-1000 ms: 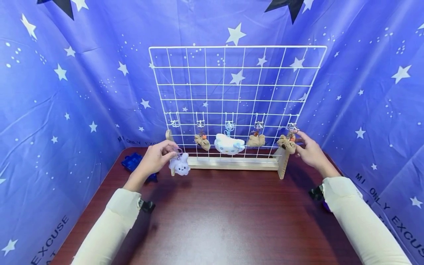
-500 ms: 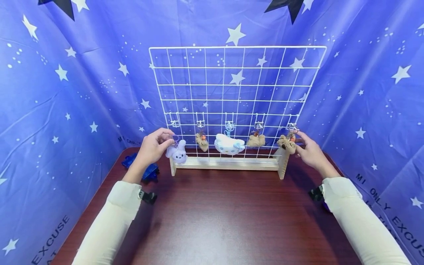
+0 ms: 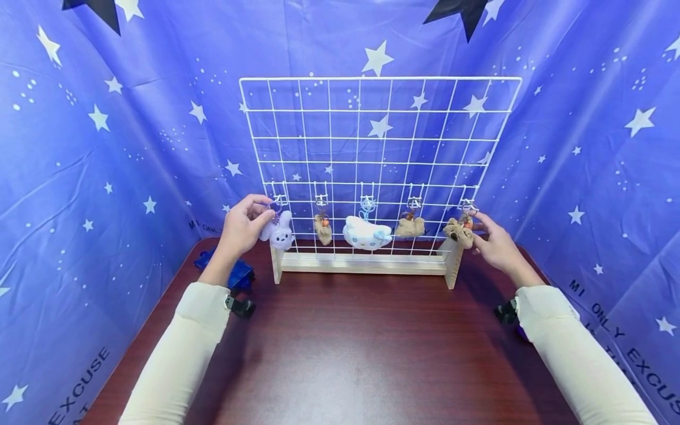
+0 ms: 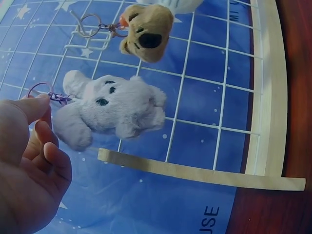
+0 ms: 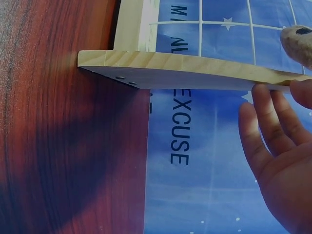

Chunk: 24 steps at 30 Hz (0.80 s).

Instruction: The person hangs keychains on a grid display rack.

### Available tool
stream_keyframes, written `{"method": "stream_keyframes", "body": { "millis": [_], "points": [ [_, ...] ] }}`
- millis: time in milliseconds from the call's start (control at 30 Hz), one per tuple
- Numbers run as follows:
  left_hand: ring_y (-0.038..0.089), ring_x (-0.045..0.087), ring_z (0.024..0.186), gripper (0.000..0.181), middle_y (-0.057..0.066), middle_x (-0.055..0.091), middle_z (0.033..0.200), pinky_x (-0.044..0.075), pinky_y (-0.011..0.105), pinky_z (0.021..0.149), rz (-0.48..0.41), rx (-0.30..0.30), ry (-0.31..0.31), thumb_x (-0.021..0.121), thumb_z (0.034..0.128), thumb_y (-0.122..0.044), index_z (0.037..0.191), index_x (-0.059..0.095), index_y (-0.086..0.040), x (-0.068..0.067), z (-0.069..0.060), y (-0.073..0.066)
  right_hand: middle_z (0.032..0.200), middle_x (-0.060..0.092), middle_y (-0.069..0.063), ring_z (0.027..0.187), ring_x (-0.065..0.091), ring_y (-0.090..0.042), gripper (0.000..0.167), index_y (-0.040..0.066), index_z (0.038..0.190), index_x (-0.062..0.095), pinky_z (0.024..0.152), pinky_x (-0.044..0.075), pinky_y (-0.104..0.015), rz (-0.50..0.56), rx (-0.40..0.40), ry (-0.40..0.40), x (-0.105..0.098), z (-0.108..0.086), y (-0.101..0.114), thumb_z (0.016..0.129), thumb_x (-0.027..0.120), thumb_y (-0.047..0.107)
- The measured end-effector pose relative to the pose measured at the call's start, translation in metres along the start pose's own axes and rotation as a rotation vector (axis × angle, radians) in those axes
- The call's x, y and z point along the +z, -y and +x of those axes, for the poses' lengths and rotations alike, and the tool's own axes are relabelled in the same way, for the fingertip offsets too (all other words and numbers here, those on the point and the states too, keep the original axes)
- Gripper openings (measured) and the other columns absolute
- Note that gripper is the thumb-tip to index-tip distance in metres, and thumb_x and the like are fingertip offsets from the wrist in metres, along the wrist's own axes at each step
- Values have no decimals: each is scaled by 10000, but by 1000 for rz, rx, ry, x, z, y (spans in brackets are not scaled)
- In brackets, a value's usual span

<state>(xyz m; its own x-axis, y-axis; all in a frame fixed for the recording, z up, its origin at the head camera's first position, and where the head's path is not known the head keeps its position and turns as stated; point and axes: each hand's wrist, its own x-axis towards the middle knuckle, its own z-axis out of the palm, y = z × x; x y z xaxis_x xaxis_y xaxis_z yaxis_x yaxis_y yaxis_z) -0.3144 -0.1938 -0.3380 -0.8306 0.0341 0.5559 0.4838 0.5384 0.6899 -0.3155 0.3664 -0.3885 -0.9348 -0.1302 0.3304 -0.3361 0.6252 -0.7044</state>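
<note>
My left hand [image 3: 241, 224] pinches the purple ring of a pale lilac bunny plush keychain [image 3: 280, 235] beside the leftmost hook [image 3: 280, 200] of a white wire grid rack [image 3: 379, 160]. In the left wrist view, the ring [image 4: 41, 89] sits between thumb and finger, and the bunny [image 4: 119, 105] hangs from a short chain. Over at the rack's right end, my right hand [image 3: 496, 243] is beside a brown plush keychain [image 3: 459, 232]. In the right wrist view, its loosely extended fingers [image 5: 265, 109] lie at the wooden side support [image 5: 185, 63]; exact contact is unclear.
Between the hands hang two brown plush keychains [image 3: 322, 229] and a white-and-blue plush [image 3: 366, 233] on hooks. A wooden base bar [image 3: 363, 264] stands on the dark red table [image 3: 361, 342]. Blue plastic items [image 3: 239, 273] lie left. Starry blue curtains [image 3: 133, 147] surround the table.
My left hand has risen and moved slightly left, bringing the bunny keychain up to the leftmost hook. The right hand has stayed nearly still. The left brown plush has turned on its hook.
</note>
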Motion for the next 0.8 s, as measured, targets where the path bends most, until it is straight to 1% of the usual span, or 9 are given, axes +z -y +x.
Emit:
{"method": "stream_keyframes", "body": {
  "millis": [67, 133, 300, 367, 400, 533, 633, 800],
  "points": [
    [34, 527, 600, 208, 163, 703, 839, 441, 196, 509, -19, 2, -5, 726, 935, -122, 1131, 683, -66, 1, 1, 0, 1276, 558, -454, 727, 587, 80, 527, 0, 1498, 381, 572, 569, -225, 1, 3, -1, 0, 0, -1, 990, 515, -47],
    [21, 523, 602, 218, 184, 700, 840, 433, 182, 514, -41, -1, -6, 731, 932, -122, 1134, 685, -56, 2, 3, 0, 1280, 558, -453, 747, 577, 98, 525, 1, 1500, 379, 584, 590, -269, -3, 6, -1, 0, 0, 0, 994, 513, -43],
    [9, 523, 609, 232, 192, 704, 841, 417, 171, 525, -56, -31, 0, 726, 926, -121, 1148, 689, -64, 4, 6, 0, 1303, 551, -446, 761, 563, 127, 527, 22, 1503, 382, 595, 597, -287, -12, 15, 2, 0, -1, 3, 995, 504, -43],
    [16, 531, 615, 232, 178, 709, 843, 423, 182, 532, -46, -45, 10, 720, 927, -122, 1151, 686, -74, 4, 7, 0, 1306, 552, -443, 752, 568, 119, 531, 28, 1503, 383, 584, 579, -246, -14, 19, 3, 0, -2, 3, 992, 503, -45],
    [19, 537, 622, 234, 177, 713, 848, 428, 188, 540, -39, -51, 15, 718, 929, -127, 1155, 684, -75, 4, 7, 1, 1308, 551, -442, 748, 568, 118, 530, 29, 1504, 383, 583, 578, -244, -14, 21, 4, 0, -2, 4, 993, 503, -43],
    [28, 572, 666, 259, 172, 742, 902, 447, 202, 571, -18, -85, 35, 713, 936, -154, 1183, 679, -87, 6, 7, 1, 1315, 549, -440, 760, 559, 129, 523, 27, 1509, 380, 596, 593, -274, -17, 29, 4, 0, -2, 4, 1004, 509, -23],
    [38, 587, 713, 279, 166, 752, 954, 454, 202, 598, -1, -120, 36, 701, 947, -182, 1210, 673, -92, 6, 8, 2, 1316, 543, -444, 784, 549, 140, 514, 16, 1507, 378, 606, 602, -291, -9, 30, 4, 0, -1, 4, 1012, 514, -9],
    [84, 566, 753, 330, 155, 735, 1027, 445, 211, 619, 36, -164, 28, 683, 964, -217, 1265, 657, -86, 7, 9, 3, 1315, 542, -447, 787, 547, 140, 515, 11, 1506, 379, 598, 591, -258, -10, 28, 8, 0, -1, 5, 1010, 515, -9]
  ]
}}
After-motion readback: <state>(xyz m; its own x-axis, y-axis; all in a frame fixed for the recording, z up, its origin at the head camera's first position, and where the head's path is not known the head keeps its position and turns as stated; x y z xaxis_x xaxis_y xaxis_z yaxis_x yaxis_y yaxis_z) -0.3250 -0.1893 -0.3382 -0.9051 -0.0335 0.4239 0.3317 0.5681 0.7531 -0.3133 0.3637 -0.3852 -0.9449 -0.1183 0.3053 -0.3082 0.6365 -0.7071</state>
